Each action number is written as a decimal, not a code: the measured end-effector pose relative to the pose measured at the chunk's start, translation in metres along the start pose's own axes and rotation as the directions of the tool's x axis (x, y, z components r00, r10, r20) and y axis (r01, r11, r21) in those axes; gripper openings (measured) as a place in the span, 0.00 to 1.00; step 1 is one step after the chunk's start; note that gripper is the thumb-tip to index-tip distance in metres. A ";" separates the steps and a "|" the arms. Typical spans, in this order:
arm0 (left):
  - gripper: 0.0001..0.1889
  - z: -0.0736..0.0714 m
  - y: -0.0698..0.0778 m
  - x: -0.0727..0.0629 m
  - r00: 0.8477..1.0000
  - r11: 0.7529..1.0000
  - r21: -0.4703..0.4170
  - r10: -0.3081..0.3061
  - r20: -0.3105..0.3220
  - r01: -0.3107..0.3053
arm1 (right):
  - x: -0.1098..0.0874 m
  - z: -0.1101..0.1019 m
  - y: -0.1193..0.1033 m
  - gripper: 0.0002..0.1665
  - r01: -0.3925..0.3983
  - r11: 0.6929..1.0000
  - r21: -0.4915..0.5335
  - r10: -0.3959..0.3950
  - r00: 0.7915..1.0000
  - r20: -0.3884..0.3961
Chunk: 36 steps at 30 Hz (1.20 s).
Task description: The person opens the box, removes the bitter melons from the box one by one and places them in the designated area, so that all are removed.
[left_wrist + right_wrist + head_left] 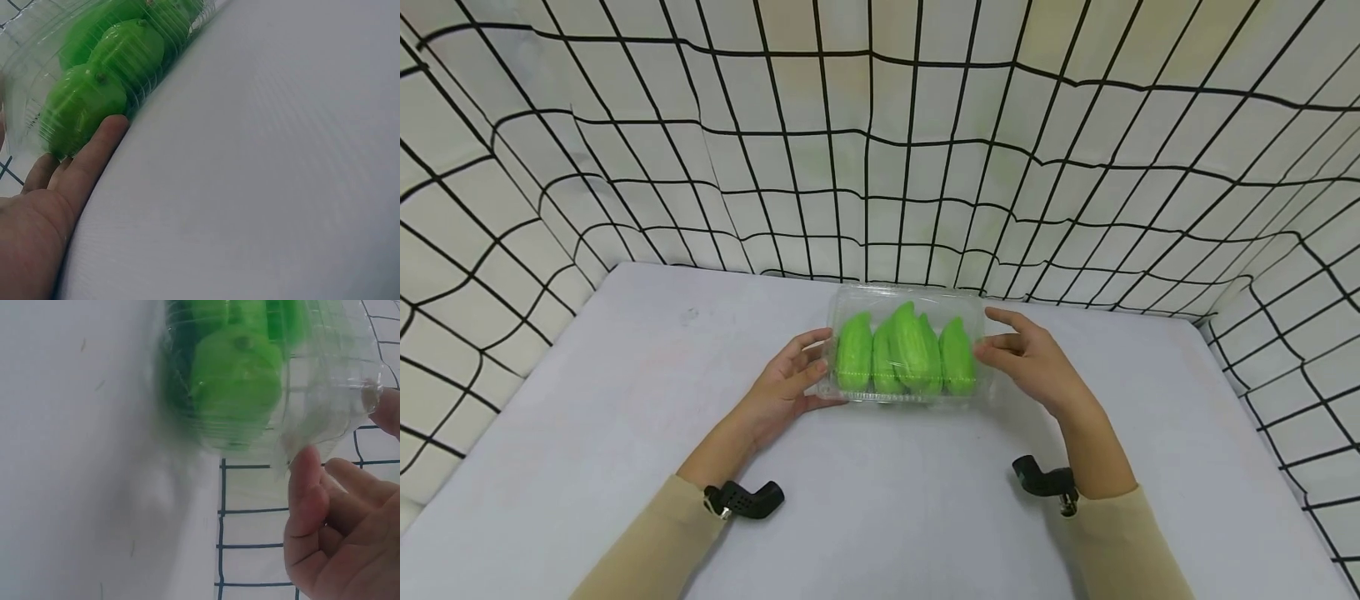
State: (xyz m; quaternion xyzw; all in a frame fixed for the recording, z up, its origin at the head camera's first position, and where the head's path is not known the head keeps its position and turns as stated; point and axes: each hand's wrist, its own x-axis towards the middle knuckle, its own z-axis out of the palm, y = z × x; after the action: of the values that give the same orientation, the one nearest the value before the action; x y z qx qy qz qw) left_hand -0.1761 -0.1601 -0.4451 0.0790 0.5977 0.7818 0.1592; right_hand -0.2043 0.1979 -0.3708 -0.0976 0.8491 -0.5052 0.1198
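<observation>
A clear plastic clamshell box [910, 398] with several green, elongated, gourd-like pieces [913, 346] inside sits at the far middle of the white table. At its left end my left hand [786, 379] holds it, one finger [94, 159] stretched along the lower edge. My right hand [1030, 358] grips the right end by its rim. In the right wrist view, the thumb [306, 487] touches the clear plastic edge while another finger [384, 412] is against the upper corner. Rounded ends of the green pieces [84, 103] show through the wall in the left wrist view.
White cloth covers the table [880, 508]. Behind it and along both sides stands a black wire grid [880, 133] over pale sheeting, close to the box's far edge. Black wrist-worn devices [745, 498] sit on both forearms, which wear beige sleeves [655, 542].
</observation>
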 end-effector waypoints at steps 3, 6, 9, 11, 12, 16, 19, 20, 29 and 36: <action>0.29 0.000 0.000 0.000 1.000 1.000 -0.005 -0.003 0.005 0.003 | 0.000 0.000 0.000 0.41 -0.019 0.999 0.032 0.019 1.000 0.006; 0.28 -0.001 -0.001 0.001 1.000 1.000 -0.006 -0.005 0.011 0.005 | 0.001 0.001 0.001 0.43 -0.037 0.999 0.029 0.036 0.999 0.008; 0.28 -0.003 -0.002 0.001 1.000 1.000 -0.005 -0.010 0.015 0.010 | 0.001 0.005 0.001 0.46 -0.053 0.999 -0.005 0.053 0.999 -0.009; 0.28 -0.003 -0.002 0.001 1.000 1.000 -0.005 -0.013 0.017 0.013 | 0.000 0.007 0.001 0.49 -0.058 0.998 -0.030 0.057 0.998 -0.021; 0.28 -0.003 -0.002 0.000 1.000 1.000 -0.002 -0.015 0.018 0.015 | 0.000 0.007 0.000 0.50 -0.059 0.998 -0.038 0.058 0.998 -0.030; 0.28 -0.003 -0.001 -0.001 1.000 1.000 0.013 -0.019 0.020 0.019 | -0.002 0.007 -0.002 0.52 -0.062 0.996 -0.059 0.060 0.997 -0.039; 0.28 -0.004 -0.001 0.000 1.000 1.000 0.009 -0.012 0.024 0.011 | -0.003 0.006 -0.005 0.53 -0.060 0.997 -0.053 0.059 0.998 -0.031; 0.28 -0.004 -0.001 0.000 1.000 1.000 0.005 -0.009 0.026 0.009 | -0.003 0.006 -0.006 0.54 -0.058 0.997 -0.042 0.057 0.998 -0.027; 0.29 -0.003 -0.002 0.000 1.000 1.000 0.002 -0.002 0.021 0.002 | 0.001 0.006 0.001 0.47 -0.026 1.000 0.005 0.026 1.000 0.004; 0.29 -0.003 -0.002 0.001 1.000 1.000 0.008 0.004 0.023 -0.004 | 0.003 0.012 0.003 0.47 0.001 1.000 -0.013 -0.001 1.000 -0.012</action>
State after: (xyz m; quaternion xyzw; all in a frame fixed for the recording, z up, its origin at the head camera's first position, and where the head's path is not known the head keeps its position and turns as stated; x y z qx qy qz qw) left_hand -0.1774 -0.1626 -0.4477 0.0896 0.5987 0.7788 0.1642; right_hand -0.2037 0.1880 -0.3793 -0.0959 0.8529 -0.5004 0.1136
